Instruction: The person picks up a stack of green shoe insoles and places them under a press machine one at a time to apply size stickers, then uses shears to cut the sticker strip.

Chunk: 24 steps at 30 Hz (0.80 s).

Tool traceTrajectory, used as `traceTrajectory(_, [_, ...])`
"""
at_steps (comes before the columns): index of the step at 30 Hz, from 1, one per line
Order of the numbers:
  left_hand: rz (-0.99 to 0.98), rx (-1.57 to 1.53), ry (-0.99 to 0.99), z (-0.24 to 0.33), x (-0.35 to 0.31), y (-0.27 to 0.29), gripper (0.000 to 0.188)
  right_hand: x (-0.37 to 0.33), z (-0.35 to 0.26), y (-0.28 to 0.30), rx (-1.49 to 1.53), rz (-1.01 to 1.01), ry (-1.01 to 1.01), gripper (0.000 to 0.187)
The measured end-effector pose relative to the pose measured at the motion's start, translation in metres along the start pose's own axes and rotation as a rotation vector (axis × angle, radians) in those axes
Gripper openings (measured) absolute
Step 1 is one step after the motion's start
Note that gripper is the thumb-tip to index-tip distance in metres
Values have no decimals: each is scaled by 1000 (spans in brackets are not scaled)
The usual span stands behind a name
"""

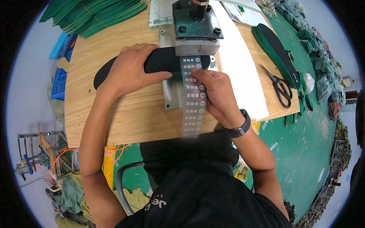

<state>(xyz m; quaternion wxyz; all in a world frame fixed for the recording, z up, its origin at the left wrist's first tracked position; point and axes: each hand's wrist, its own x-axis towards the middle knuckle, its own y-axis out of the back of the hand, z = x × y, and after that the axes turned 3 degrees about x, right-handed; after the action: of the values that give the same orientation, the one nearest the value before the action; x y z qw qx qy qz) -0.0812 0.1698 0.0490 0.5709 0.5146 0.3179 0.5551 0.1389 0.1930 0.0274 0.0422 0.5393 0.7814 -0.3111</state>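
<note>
A black shoe insole (161, 60) with a green edge lies crosswise under the metal block of a press (197, 47). My left hand (127, 70) grips its left part, thumb along the near edge and fingers over the far side. From the insole's right end a translucent printed strip (194, 102), bearing rows of white marks, runs toward me past the table's front edge. My right hand (220, 91) pinches this strip by its right edge, close to the insole, with thumb and forefinger. Beneath both is a metal plate (174, 99). The block hides part of the insole's far edge.
Black-handled scissors (281, 89) lie on the wooden table (140, 117) at right, beside a stack of black insoles (272, 45). White sheeting (243, 83) covers the table right of the press. Green sheets (95, 15) are piled far left, near a blue basket (59, 81).
</note>
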Motion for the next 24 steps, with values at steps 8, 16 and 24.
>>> traceTrajectory(8, [-4, 13, -6, 1, 0, 1, 66, -1, -1, 0, -27, 8, 37, 22])
traceTrajectory(16, [34, 26, -4, -2, -1, -3, 66, 4, -1, 2, -16, 9, 32, 22])
traceTrajectory(24, [34, -3, -20, -5, 1, -5, 65, 6, -2, 2, -77, 33, 24, 24])
